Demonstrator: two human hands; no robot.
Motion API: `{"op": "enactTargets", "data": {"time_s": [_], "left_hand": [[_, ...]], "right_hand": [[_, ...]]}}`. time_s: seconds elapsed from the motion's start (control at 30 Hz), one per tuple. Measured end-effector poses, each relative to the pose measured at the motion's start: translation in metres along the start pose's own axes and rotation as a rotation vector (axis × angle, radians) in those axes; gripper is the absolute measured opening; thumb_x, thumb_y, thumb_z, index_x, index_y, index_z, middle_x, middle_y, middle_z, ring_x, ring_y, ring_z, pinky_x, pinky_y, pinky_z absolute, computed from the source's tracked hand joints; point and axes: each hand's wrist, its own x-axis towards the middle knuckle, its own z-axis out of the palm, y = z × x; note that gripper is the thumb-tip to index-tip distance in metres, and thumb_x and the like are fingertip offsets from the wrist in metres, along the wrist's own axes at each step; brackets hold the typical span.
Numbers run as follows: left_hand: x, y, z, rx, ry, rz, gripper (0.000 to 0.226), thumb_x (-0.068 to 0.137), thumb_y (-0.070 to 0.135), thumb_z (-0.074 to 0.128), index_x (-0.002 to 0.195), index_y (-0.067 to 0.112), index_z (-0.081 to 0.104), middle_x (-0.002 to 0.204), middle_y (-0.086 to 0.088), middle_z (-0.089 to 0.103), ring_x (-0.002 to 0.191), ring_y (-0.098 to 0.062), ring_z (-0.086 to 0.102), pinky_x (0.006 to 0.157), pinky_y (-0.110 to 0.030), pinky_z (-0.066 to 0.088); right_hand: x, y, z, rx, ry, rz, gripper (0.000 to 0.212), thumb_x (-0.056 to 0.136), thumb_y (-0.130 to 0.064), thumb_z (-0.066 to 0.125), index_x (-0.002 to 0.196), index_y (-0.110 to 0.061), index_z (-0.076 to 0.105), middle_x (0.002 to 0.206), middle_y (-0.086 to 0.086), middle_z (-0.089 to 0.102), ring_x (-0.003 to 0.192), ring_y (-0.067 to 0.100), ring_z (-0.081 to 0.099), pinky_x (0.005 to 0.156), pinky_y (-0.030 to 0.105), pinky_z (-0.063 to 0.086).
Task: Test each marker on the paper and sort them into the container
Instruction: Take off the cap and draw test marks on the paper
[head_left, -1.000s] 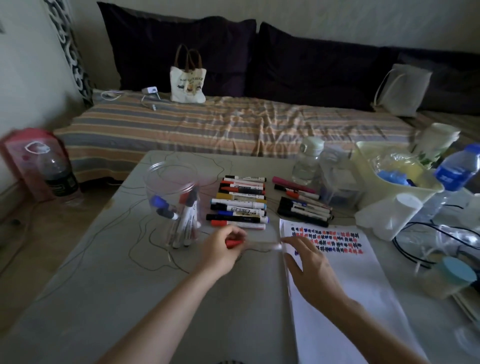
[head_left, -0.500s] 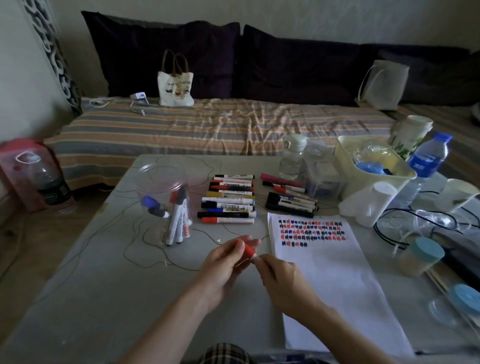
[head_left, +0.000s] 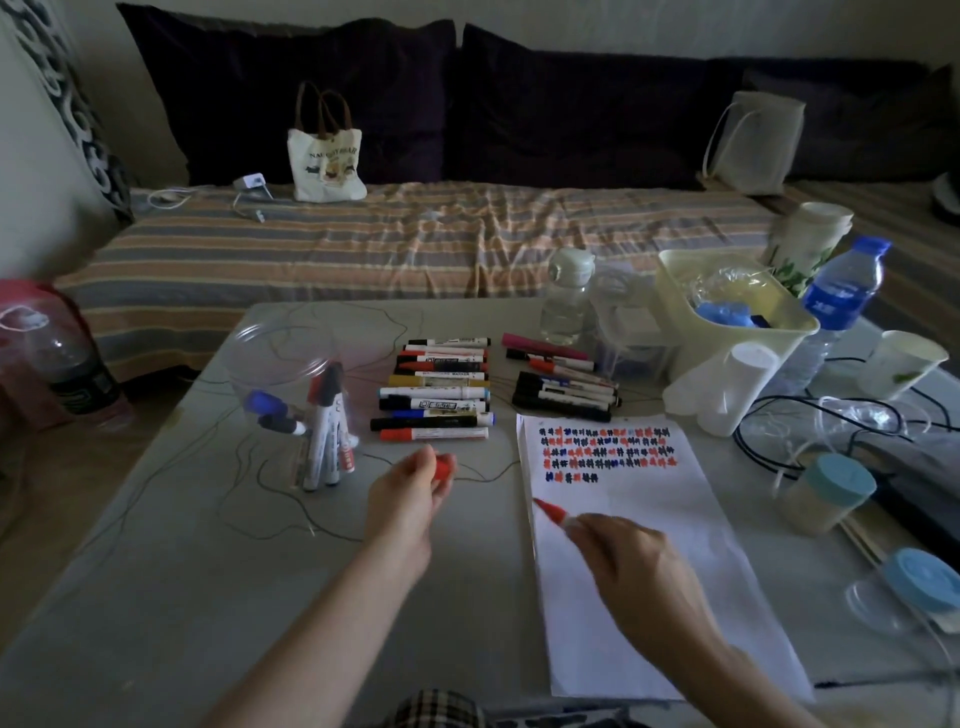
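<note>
Right hand (head_left: 631, 558) holds an uncapped red marker (head_left: 551, 512), fingers curled round the barrel w/ the tip pointing far-left, just above the near-left part of the paper (head_left: 675, 597). Can't tell if the tip touches the sheet; looks a bit blurred. Left hand (head_left: 410, 488) pinches the red cap (head_left: 442, 467) betw. thumb and fingertips, over the table (head_left: 208, 571), left of the paper.

Paper already has rows of red, blue and black test marks at its far end; lots of blank sheet nearer. Clear container (head_left: 293, 395) stands far-left of the hands w/ several markers upright inside. Two groups of untested markers lie flat: a row (head_left: 436, 395) right of the container, and a smaller pile (head_left: 566, 387) further right, just beyond the paper's far edge.

Handling, my guess: the marker is light, stiff plastic, smooth barrel, so prob. a bit slippery — best held mid-barrel near the tip end like a pen, as now. Felt tip is the soft part; light pressure is enough, hard pressing could mash it. Cap is small and easy to drop; a pinch by the sides works. Paper is thin and loose on the table, may slide or wrinkle under a stroke, so short strokes, or steady it. Container looks light, clear and thin-walled, tall w/ markers leaning in it — could tip if knocked, so drop markers in gently.
</note>
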Motion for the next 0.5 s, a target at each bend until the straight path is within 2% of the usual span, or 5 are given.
{"op": "enactTargets", "data": {"time_s": [0.07,0.17,0.33,0.43,0.5], "left_hand": [[-0.006,0.001,-0.003,0.221,-0.121,0.13,0.017,0.095,0.017,0.055,0.103,0.004,0.063,0.095,-0.012,0.072,0.093,-0.023,0.069,0.085,-0.032,0.055],[-0.014,-0.014,0.005,0.639,-0.259,0.281,0.012,0.098,0.021,0.053,0.095,0.015,0.063,0.09,-0.003,0.07,0.09,-0.018,0.067,0.087,-0.036,0.056],[-0.002,-0.03,0.013,1.048,-0.404,0.626,0.016,0.1,0.015,0.047,0.105,0.026,0.057,0.087,0.008,0.061,0.083,-0.007,0.061,0.077,-0.03,0.053],[0.007,-0.036,0.015,1.278,-0.449,0.805,0.035,0.097,0.004,0.045,0.117,0.029,0.061,0.093,0.008,0.052,0.087,-0.011,0.053,0.075,-0.028,0.049],[0.01,-0.038,0.019,1.412,-0.474,0.849,0.043,0.095,0.001,0.045,0.123,0.031,0.059,0.104,0.005,0.049,0.097,-0.013,0.049,0.08,-0.029,0.048]], "right_hand": [[-0.004,0.02,-0.01,0.1,0.021,0.118,0.011,0.097,-0.032,0.054,0.094,-0.03,0.065,0.067,-0.013,0.062,0.053,0.005,0.059,0.046,0.024,0.048],[0.002,0.03,-0.018,0.183,0.01,0.155,0.022,0.098,-0.026,0.052,0.119,-0.032,0.053,0.083,-0.015,0.064,0.055,0.006,0.065,0.051,0.026,0.057],[0.024,0.027,-0.023,0.405,0.065,0.228,0.022,0.097,-0.018,0.055,0.097,-0.039,0.063,0.098,-0.013,0.07,0.07,-0.001,0.069,0.059,0.019,0.056],[0.037,0.027,-0.033,0.809,0.103,0.405,0.035,0.097,-0.005,0.053,0.106,-0.034,0.069,0.109,-0.005,0.072,0.094,0.018,0.071,0.081,0.04,0.059],[0.045,0.031,-0.039,1.188,0.114,0.539,0.043,0.097,0.004,0.047,0.114,-0.029,0.069,0.112,0.0,0.072,0.103,0.02,0.068,0.089,0.045,0.055]]}}
